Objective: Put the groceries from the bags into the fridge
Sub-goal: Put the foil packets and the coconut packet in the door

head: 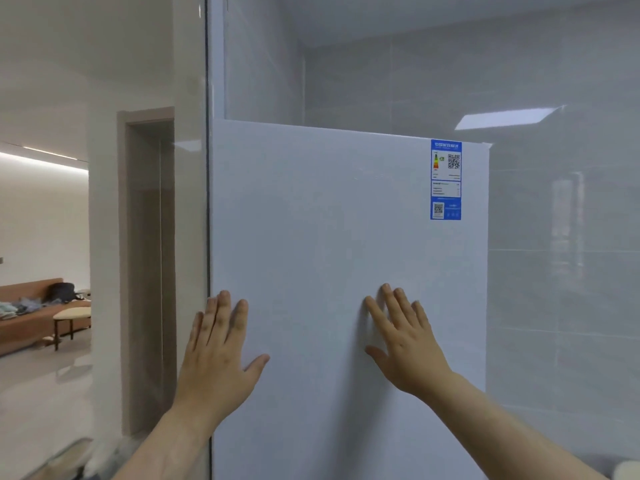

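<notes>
Far left: brown sofa [31,323] strewn with clothes and a dark bag, with a pale stool [71,315] in front of it.
Left of centre: grey door frame [145,237].
Left hand [218,358]: released, fingers straight, palm flat against the left edge of the fridge door [329,220].
Fridge door: white, filling the centre of the view.
Right hand [405,344]: released, fingers spread, flat on the door's middle.
Upper right corner of the door: blue energy label [445,180].
Far right: grey tiled wall [561,237].
</notes>
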